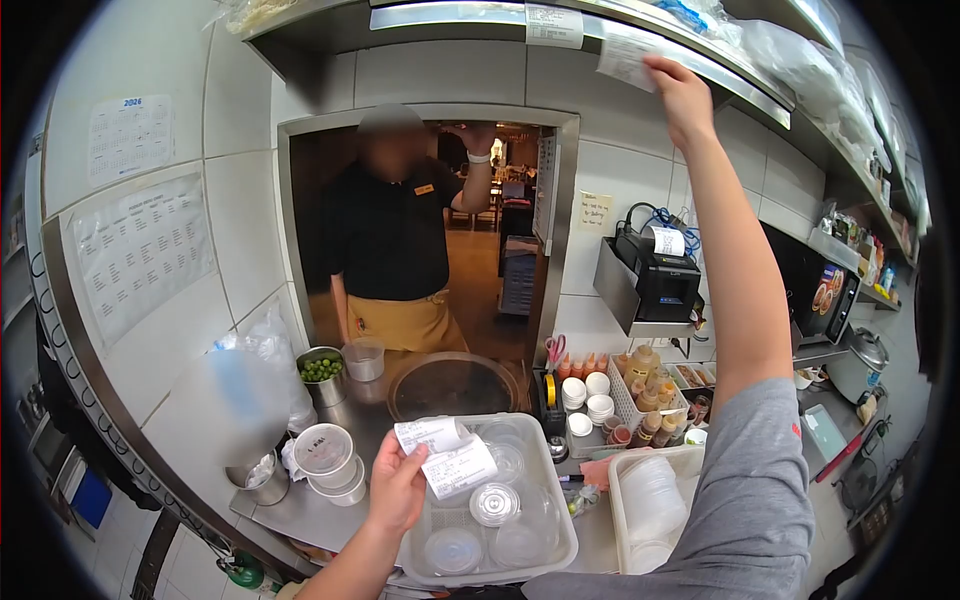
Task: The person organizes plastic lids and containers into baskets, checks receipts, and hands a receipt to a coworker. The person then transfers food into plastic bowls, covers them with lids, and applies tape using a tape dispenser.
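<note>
My left hand (400, 487) is closed on printed paper receipts (460, 468), held above a white plastic basket (562, 520) of clear round lids (494, 504). High at the upper right, my right hand (684, 100) pinches another paper slip (628, 62) against the metal rail (700, 66) under the shelf. A further receipt (554, 27) hangs from the same rail, to the left of that slip.
A person in a black shirt (385, 240) stands behind the pass-through window. A receipt printer (665, 290) is mounted on the wall. Sauce bottles (650, 385), stacked tubs (328, 455), a pot of green fruit (321, 369) and a container bin (650, 500) sit on the counter.
</note>
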